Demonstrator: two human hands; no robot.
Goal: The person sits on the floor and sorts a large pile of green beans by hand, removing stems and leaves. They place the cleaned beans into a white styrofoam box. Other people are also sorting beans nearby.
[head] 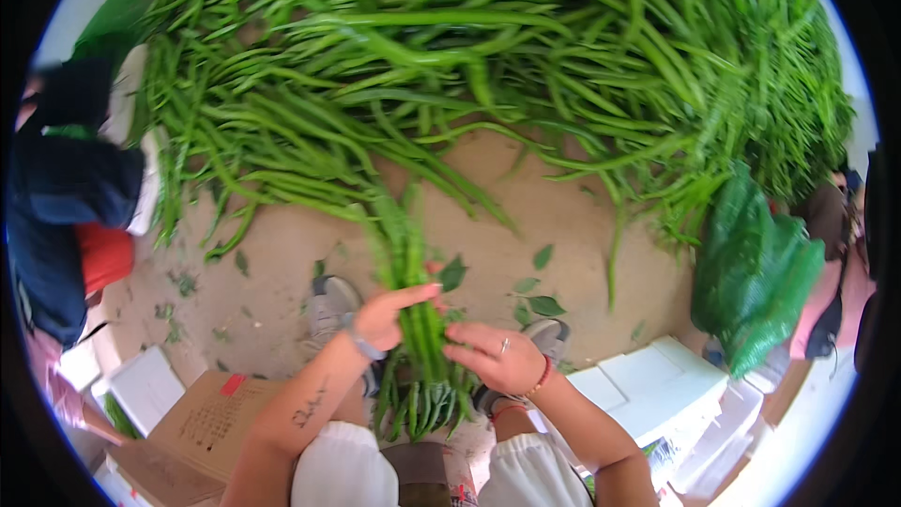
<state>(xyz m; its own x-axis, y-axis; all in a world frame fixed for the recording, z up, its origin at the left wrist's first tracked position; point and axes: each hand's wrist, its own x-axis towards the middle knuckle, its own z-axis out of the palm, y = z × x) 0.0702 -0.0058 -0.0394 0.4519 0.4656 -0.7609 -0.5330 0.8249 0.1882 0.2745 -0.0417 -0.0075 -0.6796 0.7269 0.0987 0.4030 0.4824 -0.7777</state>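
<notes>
A bundle of long green chili peppers [422, 331] stands between my knees, its lower ends fanned out above the floor. My left hand [387, 313] wraps around the bundle from the left, with the index finger laid across its front. From the right, my right hand [496, 355] brings its fingertips against the bundle's side; whether it grips is unclear. Beyond the hands, a large pile of long green chili peppers [450, 56] spreads over the floor. The bundle's upper ends are blurred and overlap the near edge of the pile.
A green mesh sack [760, 282] is at the right. White foam boxes [647, 387] sit at lower right, a cardboard box [208, 422] with writing at lower left. Loose leaves [545, 306] dot the floor [281, 296]. A person in dark clothing [56, 211] is at left, another person [820, 282] at right.
</notes>
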